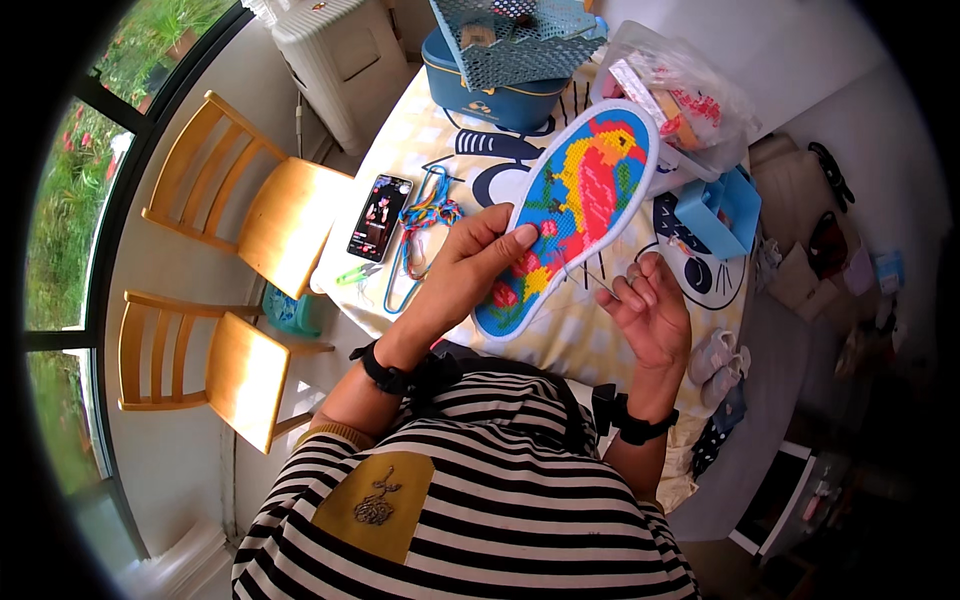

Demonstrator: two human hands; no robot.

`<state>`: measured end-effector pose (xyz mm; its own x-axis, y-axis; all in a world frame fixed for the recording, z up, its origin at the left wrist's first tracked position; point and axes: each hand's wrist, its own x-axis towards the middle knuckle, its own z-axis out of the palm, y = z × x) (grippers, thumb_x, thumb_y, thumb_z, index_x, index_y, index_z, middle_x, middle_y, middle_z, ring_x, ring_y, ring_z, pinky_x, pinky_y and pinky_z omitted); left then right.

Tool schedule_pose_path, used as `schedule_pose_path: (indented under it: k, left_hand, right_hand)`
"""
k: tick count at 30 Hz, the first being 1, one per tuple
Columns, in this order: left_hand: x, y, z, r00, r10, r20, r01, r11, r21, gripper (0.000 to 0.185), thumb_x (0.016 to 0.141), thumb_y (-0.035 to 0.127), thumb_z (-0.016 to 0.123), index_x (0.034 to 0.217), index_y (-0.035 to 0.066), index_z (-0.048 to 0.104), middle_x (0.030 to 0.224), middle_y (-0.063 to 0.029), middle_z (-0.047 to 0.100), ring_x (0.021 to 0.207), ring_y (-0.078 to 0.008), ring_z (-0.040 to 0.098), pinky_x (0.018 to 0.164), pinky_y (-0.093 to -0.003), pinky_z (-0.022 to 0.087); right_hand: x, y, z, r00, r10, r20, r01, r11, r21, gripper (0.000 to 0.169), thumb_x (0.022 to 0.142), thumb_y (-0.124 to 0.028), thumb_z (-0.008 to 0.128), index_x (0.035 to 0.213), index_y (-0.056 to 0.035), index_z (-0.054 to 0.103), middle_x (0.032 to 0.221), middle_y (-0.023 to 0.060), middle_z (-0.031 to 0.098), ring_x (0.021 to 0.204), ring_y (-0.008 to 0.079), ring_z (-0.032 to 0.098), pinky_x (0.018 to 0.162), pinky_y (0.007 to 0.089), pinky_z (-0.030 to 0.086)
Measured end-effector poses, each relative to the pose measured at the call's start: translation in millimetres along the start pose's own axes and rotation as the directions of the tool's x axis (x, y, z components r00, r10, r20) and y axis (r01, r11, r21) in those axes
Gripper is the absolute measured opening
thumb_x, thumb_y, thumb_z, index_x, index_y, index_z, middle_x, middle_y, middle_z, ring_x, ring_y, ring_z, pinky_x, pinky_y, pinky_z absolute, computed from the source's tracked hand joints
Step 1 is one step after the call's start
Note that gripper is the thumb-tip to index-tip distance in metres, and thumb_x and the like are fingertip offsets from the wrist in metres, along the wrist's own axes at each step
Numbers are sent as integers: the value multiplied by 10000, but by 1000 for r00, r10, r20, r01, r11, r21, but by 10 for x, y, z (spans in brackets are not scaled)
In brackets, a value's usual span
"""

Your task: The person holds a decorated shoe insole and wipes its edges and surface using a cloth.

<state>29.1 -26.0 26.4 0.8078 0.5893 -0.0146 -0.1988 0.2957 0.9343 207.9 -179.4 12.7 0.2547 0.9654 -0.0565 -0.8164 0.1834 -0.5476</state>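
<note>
My left hand (472, 259) grips an embroidered shoe insole (592, 180) by its narrow middle, thumb on top. The insole has a white bound edge and a red and yellow parrot with flowers on blue, and it is tilted above the table. To its right, my right hand (649, 307) is raised with curled fingers and a ring on one of them. A thin pale thread (581, 279) runs from the stitched face to these fingers. Whether a needle is at its end is too fine to tell.
On the patterned tablecloth (405, 142) lie a phone (379, 217), colourful thread skeins (427, 214) and green-handled snips (358, 274). Behind stand a blue case (487, 97) with a perforated basket (517, 56), a plastic bag (697, 97) and a light-blue box (721, 214). Wooden chairs (292, 210) stand left.
</note>
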Motion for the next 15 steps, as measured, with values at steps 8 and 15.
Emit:
schedule_pose_path:
  k: [8,15]
  left_hand:
    - [-2,61,-114,999,3,-52,-1,999,39,233,921,181,525,1019,-23,583,905,-5,625,793,-33,549,735,-193,439]
    - [23,104,-67,1000,-3,-30,4,998,64,216,921,190,523,963,-10,592,842,17,613,728,-10,521,672,-173,418]
  right_hand:
    - [-202,-372,-397,993,-107,-50,117,836,536,149,956,-81,355,1013,48,405,725,91,434,655,176,472,423,212,481]
    - [-400,-538,-572,964,-237,-119,265,832,488,145,962,-70,326,1002,57,386,703,91,405,589,160,444,410,230,472]
